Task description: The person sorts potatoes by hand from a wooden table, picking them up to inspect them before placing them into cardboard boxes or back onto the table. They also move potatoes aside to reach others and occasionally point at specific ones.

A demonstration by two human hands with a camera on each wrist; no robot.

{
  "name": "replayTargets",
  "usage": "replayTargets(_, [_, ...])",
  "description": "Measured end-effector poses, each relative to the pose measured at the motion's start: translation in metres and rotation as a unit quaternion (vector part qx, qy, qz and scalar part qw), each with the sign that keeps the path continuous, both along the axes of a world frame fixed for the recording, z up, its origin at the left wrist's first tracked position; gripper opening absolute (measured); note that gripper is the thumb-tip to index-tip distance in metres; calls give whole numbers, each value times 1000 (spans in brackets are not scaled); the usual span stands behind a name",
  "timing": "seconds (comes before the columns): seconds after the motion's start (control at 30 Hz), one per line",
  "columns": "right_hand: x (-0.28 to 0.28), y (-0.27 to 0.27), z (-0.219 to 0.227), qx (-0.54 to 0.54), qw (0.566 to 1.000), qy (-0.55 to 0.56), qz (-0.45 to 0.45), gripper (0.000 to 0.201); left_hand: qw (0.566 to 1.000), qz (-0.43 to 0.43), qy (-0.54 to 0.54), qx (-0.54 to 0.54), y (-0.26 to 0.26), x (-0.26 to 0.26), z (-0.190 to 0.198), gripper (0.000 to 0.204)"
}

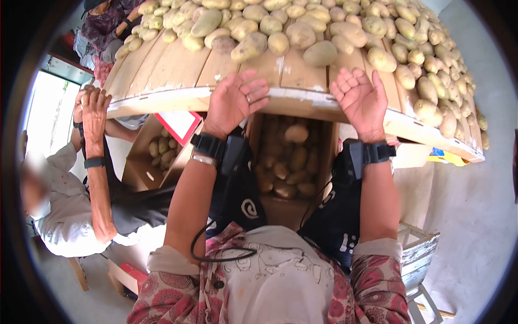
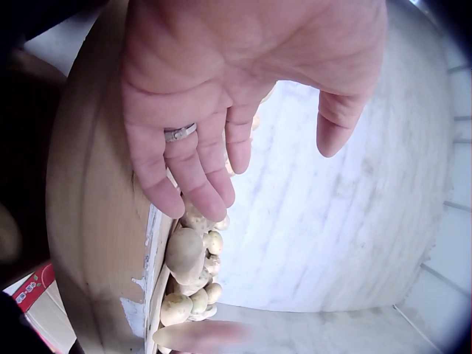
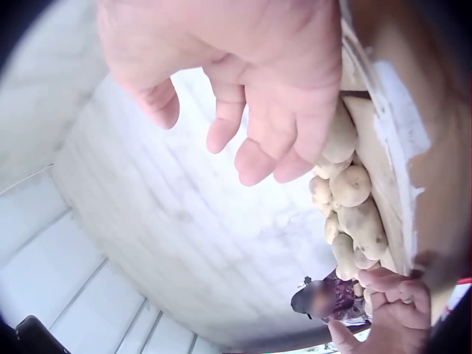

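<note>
Both hands are held palm up at the front edge of a wooden table (image 1: 183,65) heaped with potatoes (image 1: 318,53). My left hand (image 1: 234,102), with a ring on one finger, has its fingers loosely bent and holds nothing. To its right, my right hand (image 1: 362,102) is likewise bare, thumb apart and fingers slightly curled. Potatoes lie just beyond the fingertips of both hands. In the left wrist view, the left fingers hang near the white-edged board (image 2: 144,295). The right wrist view has the right hand (image 3: 243,88) beside the potato row (image 3: 354,214).
Below the table edge, between the knees, stands a cardboard box (image 1: 329,146) of potatoes. Another potato box (image 1: 137,170) is on the left. A person in a white shirt (image 1: 70,221) sits at left, hands on the table corner; another person (image 1: 102,27) is at the far left.
</note>
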State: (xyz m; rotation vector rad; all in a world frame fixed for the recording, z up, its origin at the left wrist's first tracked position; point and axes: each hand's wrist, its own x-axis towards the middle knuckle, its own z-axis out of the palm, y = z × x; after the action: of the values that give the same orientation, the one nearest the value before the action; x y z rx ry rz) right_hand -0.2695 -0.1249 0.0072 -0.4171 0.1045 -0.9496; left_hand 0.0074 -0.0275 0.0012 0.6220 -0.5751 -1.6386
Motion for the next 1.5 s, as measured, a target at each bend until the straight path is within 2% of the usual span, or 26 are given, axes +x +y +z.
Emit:
replayTargets(0.17, [-6, -2, -6, 42, 996, 29, -71, 29, 1000, 12, -13, 14, 3, -2, 2, 53])
replayTargets(0.43, [-4, -3, -9, 51, 993, 48, -97, 23, 1000, 14, -6, 18, 4, -3, 2, 52])
replayTargets(0.6, [3, -2, -12, 45, 979, 155, -129, 14, 1000, 8, 5, 4, 3, -2, 4, 50])
replayTargets(0.67, [7, 0, -16, 30, 972, 187, -139, 20, 1000, 7, 17, 1, 6, -2, 2, 50])
replayTargets(0.73, [12, 2, -14, 7, 948, 268, -170, 29, 1000, 7, 23, 0, 5, 0, 3, 49])
replayTargets(0.8, [14, -6, -10, 1, 945, 275, -175, 37, 999, 8, 31, -11, 6, 5, 4, 49])
replayTargets(0.87, [14, -16, -6, -25, 917, 333, -217, 33, 999, 7, 44, -11, 7, 3, 0, 49])
replayTargets(0.9, [15, -25, 0, -74, 889, 382, -240, 37, 999, 7, 49, -12, 8, 4, 0, 48])
replayTargets(0.93, [16, -40, 2, -77, 889, 383, -241, 37, 998, 8, 52, -14, 9, 6, 1, 48])
replayTargets(0.97, [17, -56, 4, -179, 808, 489, -276, 39, 998, 9, 53, -17, 9, 9, 3, 48])
replayTargets(1.0, [19, -71, 8, -276, 703, 581, -303, 42, 999, 10, 50, -13, 10, 9, 5, 48])
replayTargets(1.03, [22, -83, 14, -279, 701, 583, -303, 42, 999, 11, 48, -8, 11, 8, 5, 48])
replayTargets(1.1, [30, -100, 25, -317, 592, 702, -236, 49, 998, 14, 61, -12, 12, 8, 2, 48])
replayTargets(1.13, [36, -105, 30, -320, 592, 701, -237, 49, 997, 16, 68, -18, 12, 11, 2, 48])
replayTargets(1.23, [54, -113, 44, -293, 598, 739, -104, 55, 997, 18, 70, -8, 15, 13, 6, 43])
replayTargets(1.27, [58, -116, 50, -293, 597, 740, -102, 55, 997, 19, 72, -7, 16, 12, 4, 43])
replayTargets(1.33, [72, -127, 60, -294, 505, 811, 24, 62, 997, 19, 70, -19, 16, 17, 2, 48])
replayTargets(1.4, [75, -133, 50, -339, 487, 805, -17, 68, 997, 17, 75, -30, 15, 23, 1, 49])
replayTargets(1.47, [75, -139, 43, -317, 471, 823, 3, 71, 996, 12, 88, -33, 18, 21, -3, 49])
replayTargets(1.5, [74, -141, 38, -347, 497, 795, 12, 73, 996, 25, 75, -29, 18, 21, 0, 50])
